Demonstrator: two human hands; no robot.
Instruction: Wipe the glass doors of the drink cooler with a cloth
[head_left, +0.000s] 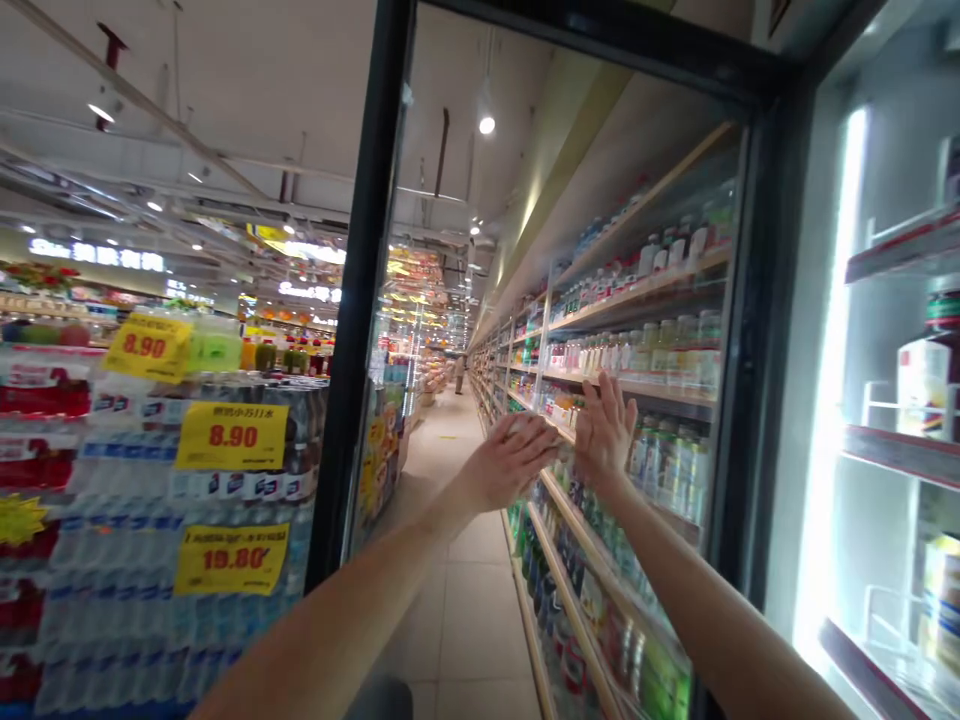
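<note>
A black-framed glass door [559,190] stands open in front of me, attached beside a lit cooler. My left hand [514,462] is raised before the glass, its fingers curled and pressed together. Something pale shows at its knuckles, too blurred to name. Close by on the right, my right hand [604,430] is held up with its fingers stretched and nothing visible in it. Whether either hand touches the glass, I cannot tell.
Shelves of bottles [667,345] and a tiled aisle [450,600] show in the glass. The lit cooler [911,480] on the right holds bottles on racks. Stacked bottle packs [120,560] with yellow price signs [232,436] stand left. A distant person [460,373] appears in the aisle.
</note>
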